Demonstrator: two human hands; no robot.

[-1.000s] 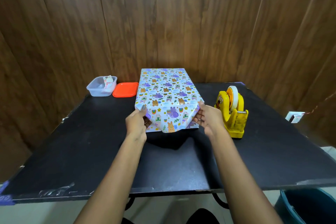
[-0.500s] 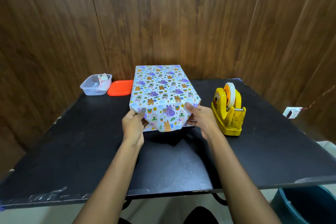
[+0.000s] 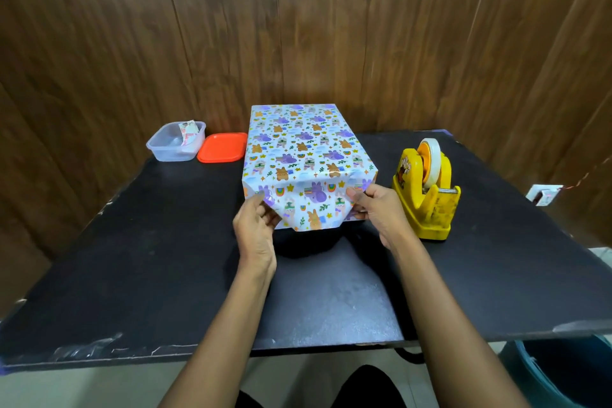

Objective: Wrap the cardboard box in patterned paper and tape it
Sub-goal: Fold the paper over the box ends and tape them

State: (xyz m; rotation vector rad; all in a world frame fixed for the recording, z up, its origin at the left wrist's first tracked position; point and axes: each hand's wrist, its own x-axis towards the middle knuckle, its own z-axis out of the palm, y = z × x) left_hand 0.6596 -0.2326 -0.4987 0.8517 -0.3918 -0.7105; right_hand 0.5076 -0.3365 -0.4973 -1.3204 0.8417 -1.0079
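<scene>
In the head view the cardboard box (image 3: 303, 142), covered in patterned paper (image 3: 308, 209), lies mid-surface (image 3: 165, 258). The left grip (image 3: 256, 228) and right grip (image 3: 377, 212) each pinch a side fold at its near end. I judge the end flap is being closed; next it needs pressing flat, then tape from the dispenser (image 3: 425, 195) nearby.

Table (image 3: 149, 258): black top in front of me, its near edge scuffed and chipped pale.
Clear tub (image 3: 172, 146): far left of my table by the wall, uncovered.
Paper slip (image 3: 188, 131): small and printed, leaning inside the tub.
Orange lid (image 3: 222, 147): lying flat just beside the tub, on its right.
Wall (image 3: 331, 26): dark wood panels with upright seams, behind the table.
Blue bin (image 3: 569, 371): on the floor under my near right table corner, cut off by the frame.
White fitting (image 3: 543, 194): low on the right wall, too small to make out.
</scene>
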